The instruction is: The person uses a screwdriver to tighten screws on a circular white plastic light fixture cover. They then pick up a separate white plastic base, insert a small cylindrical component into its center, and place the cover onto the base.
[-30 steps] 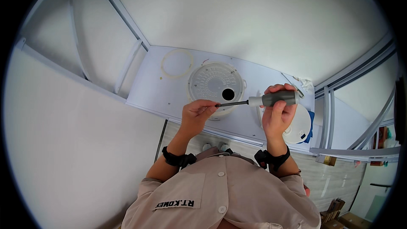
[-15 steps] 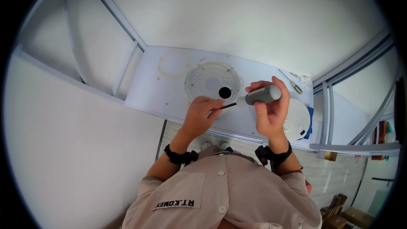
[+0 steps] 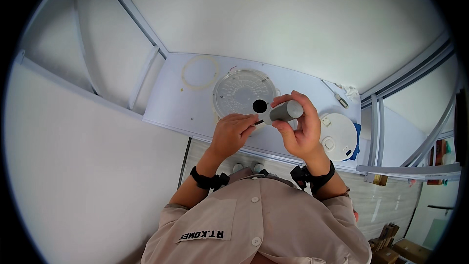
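In my right hand [image 3: 303, 129] is the grey handle of a screwdriver [image 3: 288, 111], with my fingers and thumb curled round it. The butt of the handle tilts up. My left hand [image 3: 233, 132] pinches the dark shaft of the same screwdriver; its tip is hidden by the fingers. Beyond both hands lies a round translucent plastic cover [image 3: 237, 85] with a dotted pattern and small marks near its rim. A black disc [image 3: 259, 106] shows at the cover's near right, just past my left fingertips.
A thin cream ring [image 3: 183, 73] lies at the table's far left. To the right, a white round device [image 3: 342, 137] rests on something blue [image 3: 358, 139]. A second screwdriver [image 3: 341, 100] and crumpled white tissue [image 3: 351, 92] lie behind it. Metal frame posts [image 3: 378, 132] stand beside the table [image 3: 166, 98].
My right hand has moved left toward my left hand, and the handle is tilted more upright. Less of the dark shaft shows between the hands. My left hand has barely moved.
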The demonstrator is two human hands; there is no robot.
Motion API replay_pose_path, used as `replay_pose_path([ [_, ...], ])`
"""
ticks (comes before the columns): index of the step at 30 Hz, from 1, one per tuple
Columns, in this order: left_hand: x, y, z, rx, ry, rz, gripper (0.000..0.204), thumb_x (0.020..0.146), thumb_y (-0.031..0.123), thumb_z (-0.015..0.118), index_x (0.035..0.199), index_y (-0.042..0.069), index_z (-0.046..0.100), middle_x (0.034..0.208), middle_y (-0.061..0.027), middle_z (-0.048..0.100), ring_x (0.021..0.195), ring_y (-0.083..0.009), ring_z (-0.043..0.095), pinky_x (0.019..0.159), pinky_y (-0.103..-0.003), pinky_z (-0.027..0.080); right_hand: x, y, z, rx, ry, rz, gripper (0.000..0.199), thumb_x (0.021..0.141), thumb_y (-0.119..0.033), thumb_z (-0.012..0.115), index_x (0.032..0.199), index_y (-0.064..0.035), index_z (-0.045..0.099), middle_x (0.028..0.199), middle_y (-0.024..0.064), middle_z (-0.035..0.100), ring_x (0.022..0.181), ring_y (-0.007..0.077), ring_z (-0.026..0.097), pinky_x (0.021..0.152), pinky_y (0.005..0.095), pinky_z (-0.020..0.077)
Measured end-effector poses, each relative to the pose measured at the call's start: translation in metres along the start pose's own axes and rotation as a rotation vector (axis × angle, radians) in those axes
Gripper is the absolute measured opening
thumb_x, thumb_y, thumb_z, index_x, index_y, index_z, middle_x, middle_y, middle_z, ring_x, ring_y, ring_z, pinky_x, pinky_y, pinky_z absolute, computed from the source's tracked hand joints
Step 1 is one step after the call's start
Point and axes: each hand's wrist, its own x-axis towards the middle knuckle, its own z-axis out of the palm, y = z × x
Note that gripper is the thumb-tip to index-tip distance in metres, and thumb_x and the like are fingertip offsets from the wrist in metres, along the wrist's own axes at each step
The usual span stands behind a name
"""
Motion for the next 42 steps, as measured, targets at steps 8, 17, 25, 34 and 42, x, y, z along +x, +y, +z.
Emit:
replay_pose_path([
  [8,-0.001,0.0,-0.002,-0.008,-0.034,-0.061,0.028,0.086,0.01,0.08,0.113,0.006,0.075,0.097,-0.0079,0.079,0.092,-0.0306,0.075,0.082,-0.043,0.059,0.01,0.002,0.004,-0.242,0.016,-0.135,0.072,0.082,-0.012,0.091,0.144,-0.0038,0.056,0.114,0.0167,0.071,0.089,0.0317,0.072,0.078,0.0375,0.0592],
  [17,-0.004,-0.004,0.003,0.024,0.024,-0.09,0.019,0.085,0.015,0.083,0.101,0.008,0.077,0.087,-0.0085,0.076,0.081,-0.0311,0.073,0.071,-0.043,0.057,0.042,-0.023,0.011,-0.303,-0.07,-0.213,0.075,0.081,-0.004,0.085,0.15,-0.0078,0.058,0.12,0.0153,0.065,0.09,0.0286,0.067,0.074,0.0343,0.0571],
  [25,0.001,0.002,-0.002,-0.021,0.025,-0.111,0.019,0.083,0.012,0.084,0.1,0.01,0.077,0.085,-0.007,0.076,0.077,-0.0295,0.072,0.067,-0.04,0.056,0.028,-0.019,0.004,-0.378,-0.161,-0.054,0.071,0.082,-0.003,0.082,0.15,-0.0117,0.06,0.126,0.0224,0.06,0.108,0.0342,0.064,0.087,0.0401,0.0559],
  [34,-0.001,-0.003,0.002,-0.036,0.072,-0.084,0.015,0.082,0.011,0.084,0.095,0.01,0.076,0.084,-0.006,0.076,0.073,-0.0273,0.072,0.064,-0.038,0.057,0.039,-0.022,0.01,-0.124,-0.064,0.055,0.065,0.083,-0.008,0.087,0.144,-0.0072,0.063,0.116,0.0115,0.056,0.095,0.0256,0.059,0.073,0.0337,0.0529],
  [42,0.002,0.0,-0.002,-0.048,0.016,-0.13,0.017,0.082,0.012,0.083,0.098,0.011,0.077,0.091,-0.005,0.079,0.08,-0.0267,0.075,0.069,-0.038,0.059,0.031,-0.022,0.004,-0.392,-0.05,-0.097,0.064,0.084,-0.001,0.081,0.145,-0.0042,0.062,0.137,0.0174,0.06,0.12,0.0321,0.064,0.089,0.0332,0.0567],
])
